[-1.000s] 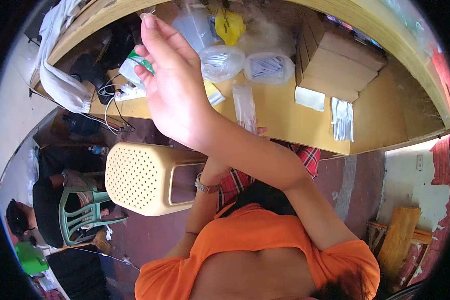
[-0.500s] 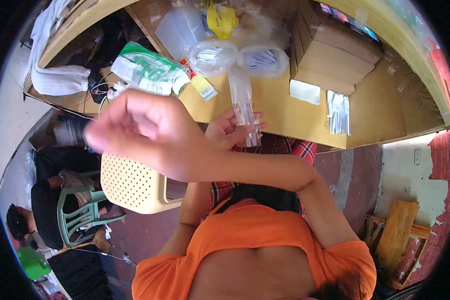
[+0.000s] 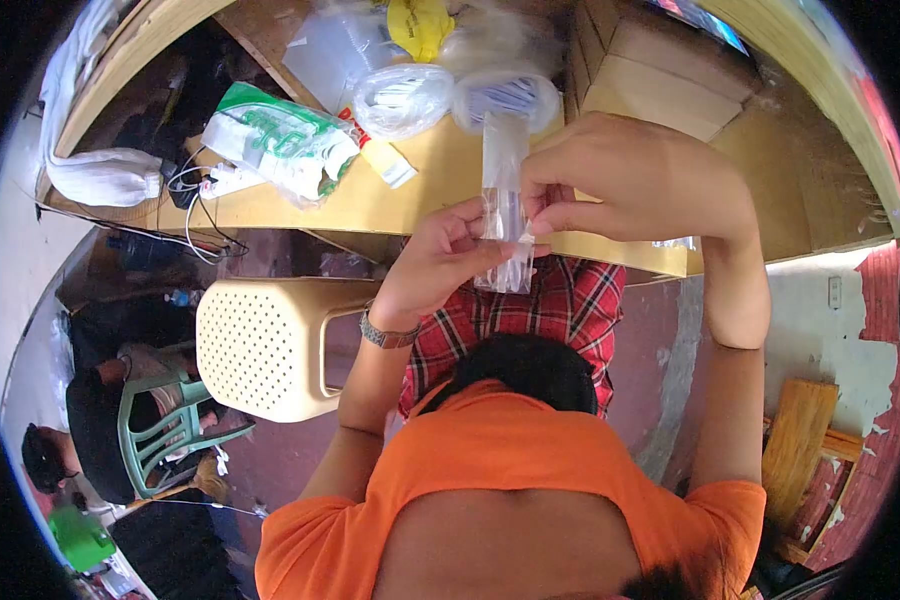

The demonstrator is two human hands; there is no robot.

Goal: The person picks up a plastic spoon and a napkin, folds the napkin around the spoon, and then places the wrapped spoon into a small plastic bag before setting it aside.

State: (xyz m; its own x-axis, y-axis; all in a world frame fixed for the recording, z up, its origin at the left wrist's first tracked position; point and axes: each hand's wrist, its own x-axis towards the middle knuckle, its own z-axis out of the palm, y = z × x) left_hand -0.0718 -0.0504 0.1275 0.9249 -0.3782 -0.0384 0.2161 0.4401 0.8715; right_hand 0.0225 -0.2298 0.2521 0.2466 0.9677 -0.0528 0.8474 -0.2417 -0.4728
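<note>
A narrow clear plastic sleeve (image 3: pixel 507 150) stands up over my lap at the table's front edge, its lower part crinkled. My left hand (image 3: pixel 445 250), with a watch on the wrist, grips it near the lower end between thumb and fingers. From the other side, my right hand (image 3: pixel 640 180) is closed in a pinch at the sleeve's right edge; whether anything small is between its fingertips I cannot make out. Behind the sleeve's top sits a round clear plastic container (image 3: pixel 540 103) of thin white pieces. Another such container (image 3: pixel 402 100) stands to its left.
On the table (image 3: pixel 440 170) lie a green-and-white plastic pack (image 3: pixel 280 140) and a yellow-and-red packet (image 3: pixel 382 155). Cardboard boxes (image 3: pixel 660 85) stand at the back right. A cream stool (image 3: pixel 260 345) is at my left. Farther left, a person sits by a green chair (image 3: pixel 155 430).
My right hand has swung from the far left, where it was blurred across my body, back right to the sleeve. My left hand still holds the sleeve.
</note>
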